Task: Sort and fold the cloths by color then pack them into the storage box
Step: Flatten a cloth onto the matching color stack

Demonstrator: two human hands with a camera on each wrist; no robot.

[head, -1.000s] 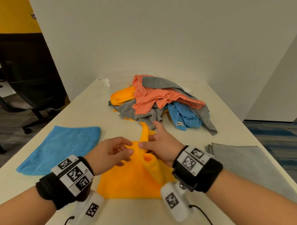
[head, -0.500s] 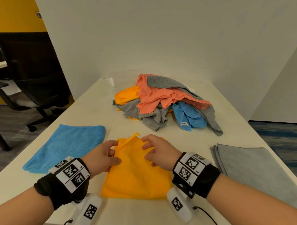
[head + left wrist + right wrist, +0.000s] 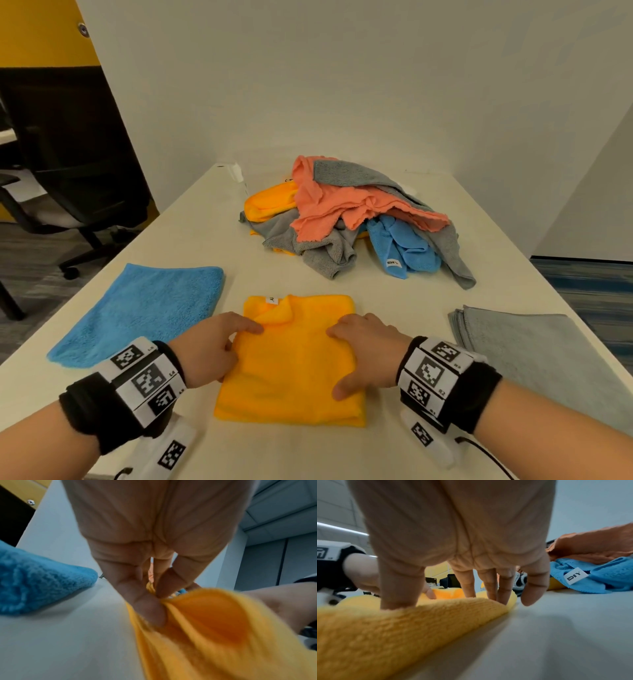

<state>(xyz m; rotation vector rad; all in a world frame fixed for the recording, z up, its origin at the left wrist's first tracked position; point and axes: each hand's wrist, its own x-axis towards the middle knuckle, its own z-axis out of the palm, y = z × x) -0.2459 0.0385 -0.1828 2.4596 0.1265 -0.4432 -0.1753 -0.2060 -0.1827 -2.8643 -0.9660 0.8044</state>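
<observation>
1. We see a folded yellow cloth [image 3: 294,363] lying on the near middle of the white table [image 3: 191,233], with a white tag at its far left corner.
2. Our left hand [image 3: 209,346] sits at the cloth's left edge. In the left wrist view its thumb and fingers [image 3: 149,609] pinch a fold of the yellow fabric.
3. Our right hand [image 3: 366,353] lies on the cloth's right edge. In the right wrist view its fingers [image 3: 489,586] are straight and spread, tips pressing down on the fabric, with the little finger reaching the table just beside the cloth.
4. A blue cloth [image 3: 144,308] lies spread flat on the table to the left of the yellow one, apart from it.
5. A folded grey cloth [image 3: 534,356] lies on the right side of the table, near the edge.
6. At the far middle of the table we see a loose pile of cloths [image 3: 349,222]: coral on top, grey beneath and around it, yellow at the left, and blue with a white tag at the near right.
7. A black office chair [image 3: 58,178] stands on the floor beyond the table's left side.
</observation>
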